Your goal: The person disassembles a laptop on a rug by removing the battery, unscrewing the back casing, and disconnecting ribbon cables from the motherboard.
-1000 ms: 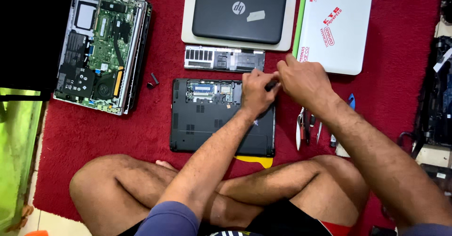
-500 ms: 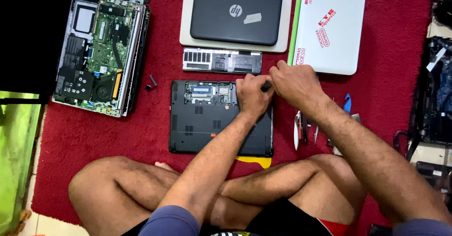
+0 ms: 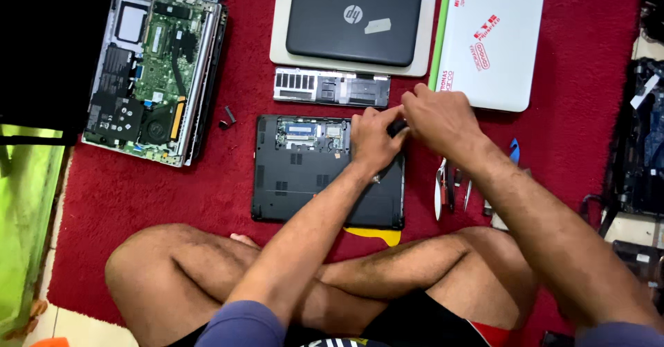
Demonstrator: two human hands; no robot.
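A small black laptop (image 3: pixel 304 181) lies upside down on the red carpet (image 3: pixel 567 139) in front of my crossed legs, its top bay uncovered and showing green circuit boards. My left hand (image 3: pixel 373 143) rests on the laptop's upper right corner, fingers curled. My right hand (image 3: pixel 439 119) meets it there, closed on a small black tool (image 3: pixel 396 127) whose tip is hidden between the hands. The removed cover panel (image 3: pixel 330 87) lies just above the laptop.
An opened laptop with exposed board (image 3: pixel 155 70) lies at the left. A closed black laptop (image 3: pixel 354 16) on a beige one sits at the top, a white box (image 3: pixel 490 42) beside it. Hand tools (image 3: pixel 449 184) lie right of the laptop. Two small black parts (image 3: pixel 227 119) lie on the carpet.
Both hands stay joined at the laptop's upper right corner with only small shifts. The view has drifted slightly.
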